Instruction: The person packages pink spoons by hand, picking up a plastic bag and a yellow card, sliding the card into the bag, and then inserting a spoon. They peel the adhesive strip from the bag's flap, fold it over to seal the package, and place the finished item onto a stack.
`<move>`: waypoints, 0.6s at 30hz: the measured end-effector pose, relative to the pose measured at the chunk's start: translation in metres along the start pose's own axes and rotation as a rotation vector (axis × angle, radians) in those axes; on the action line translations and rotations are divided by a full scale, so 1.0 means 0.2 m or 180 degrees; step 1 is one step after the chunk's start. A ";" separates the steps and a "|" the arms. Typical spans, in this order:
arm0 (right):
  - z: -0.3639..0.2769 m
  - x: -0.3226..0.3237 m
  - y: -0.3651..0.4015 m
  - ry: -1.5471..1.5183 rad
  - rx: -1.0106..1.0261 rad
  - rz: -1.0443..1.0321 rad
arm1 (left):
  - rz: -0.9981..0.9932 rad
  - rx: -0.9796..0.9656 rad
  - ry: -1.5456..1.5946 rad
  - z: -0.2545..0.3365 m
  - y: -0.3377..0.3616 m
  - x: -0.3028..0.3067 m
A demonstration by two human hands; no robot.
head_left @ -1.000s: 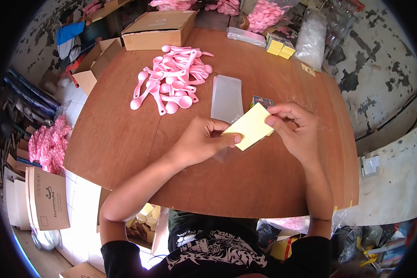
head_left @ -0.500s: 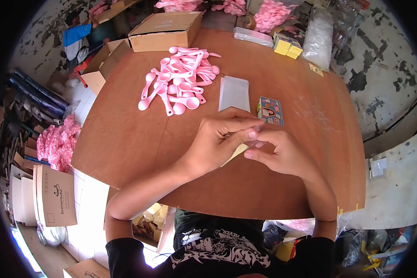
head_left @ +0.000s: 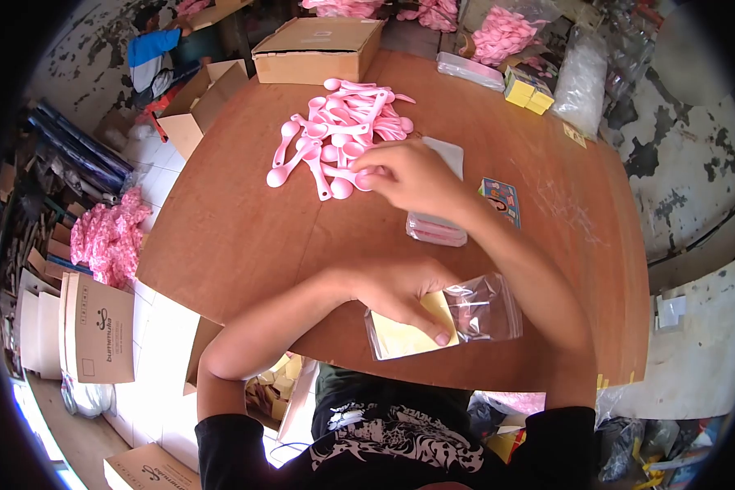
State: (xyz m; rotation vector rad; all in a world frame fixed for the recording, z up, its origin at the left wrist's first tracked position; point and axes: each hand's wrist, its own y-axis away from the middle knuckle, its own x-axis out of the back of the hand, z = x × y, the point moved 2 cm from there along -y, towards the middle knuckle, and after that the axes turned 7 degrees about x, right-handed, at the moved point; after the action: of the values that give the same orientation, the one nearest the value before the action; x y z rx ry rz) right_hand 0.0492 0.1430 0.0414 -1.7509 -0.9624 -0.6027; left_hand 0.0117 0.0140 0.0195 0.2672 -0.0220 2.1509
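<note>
A clear plastic bag (head_left: 492, 314) with a pale yellow card (head_left: 398, 341) in it is pinched in my left hand (head_left: 404, 292), near the table's front edge. The thumb lies over the card, and the bag's unfilled end points right. My right hand (head_left: 416, 178) reaches across to the pile of pink plastic spoons (head_left: 343, 131). Its fingers are closed at the bowl of one pink spoon (head_left: 362, 180) on the pile's near side. Beneath and beside that hand lies a stack of clear plastic bags (head_left: 438, 233), partly covered by it.
A small colourful printed box (head_left: 501, 201) stands right of the stack. Along the back of the brown table (head_left: 237, 237) are a cardboard box (head_left: 318, 49), yellow card stacks (head_left: 528, 90) and a plastic-wrapped roll (head_left: 581, 77). Another person (head_left: 153, 61) is at the far left.
My right hand has left the bag and moved up and left to the spoons. My left hand has lowered towards me with the bag and card. The view has shifted slightly.
</note>
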 end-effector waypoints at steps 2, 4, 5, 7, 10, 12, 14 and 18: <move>-0.04 -0.14 -0.14 0.0648 0.0179 -0.0236 | -0.0098 -0.0295 0.0017 0.02 0.01 0.00; -0.06 -0.24 -0.26 0.0951 -0.0062 -0.0468 | -0.0221 -0.0586 0.0028 0.04 0.02 0.00; -0.04 -0.29 -0.30 0.1132 -0.0281 -0.0534 | -0.0206 -0.0682 -0.0035 0.05 0.03 0.02; 0.01 -0.40 -0.34 0.1316 -0.0525 -0.0576 | -0.0222 -0.0769 -0.0104 0.08 0.05 0.03; 0.05 -0.48 -0.34 0.1738 -0.0532 -0.0342 | -0.0152 -0.0608 0.0510 0.09 0.07 0.04; 0.01 -0.45 -0.31 0.2582 0.0013 0.0486 | -0.0012 -0.0505 0.0620 0.08 0.07 0.05; 0.03 -0.39 -0.26 0.2130 -0.0210 -0.0153 | 0.0018 -0.0413 0.0570 0.08 0.08 0.05; 0.00 -0.04 0.00 0.0571 0.0043 0.0745 | 0.0417 -0.0388 0.0402 0.08 0.07 0.07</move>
State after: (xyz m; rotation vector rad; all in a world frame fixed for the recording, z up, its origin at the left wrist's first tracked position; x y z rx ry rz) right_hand 0.0441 0.1400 0.0357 -1.7339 -0.6260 -0.5881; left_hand -0.0047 0.0149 0.0397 0.0601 -0.1002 2.2825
